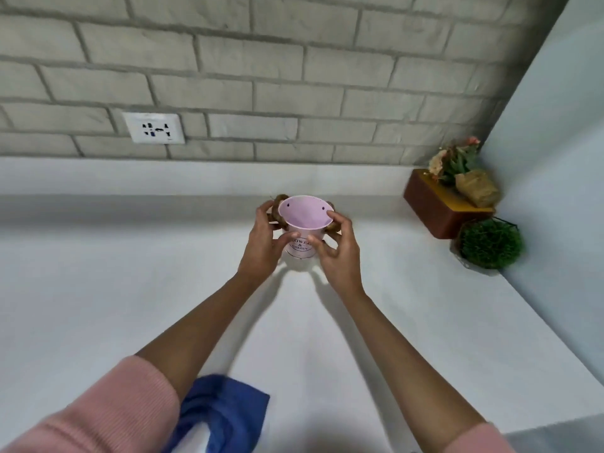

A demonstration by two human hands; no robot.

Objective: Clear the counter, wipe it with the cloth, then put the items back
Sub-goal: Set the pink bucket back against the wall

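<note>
A small pink bucket (pixel 304 213) with brown rope handles and dark lettering on its front stands on the white counter (pixel 130 289), in the middle toward the back. My left hand (pixel 261 240) grips its left side and my right hand (pixel 336 250) grips its right side, with a finger on the rim. The bucket's inside looks empty. A blue cloth (pixel 225 413) lies crumpled on the counter near the front edge, partly under my left forearm.
In the back right corner stand a brown box (pixel 434 207) bearing a wrapped flower bunch (pixel 457 165) and a round green plant (pixel 490 243) in a wire pot. A wall socket (pixel 153 128) sits on the brick wall. A pale side wall bounds the right.
</note>
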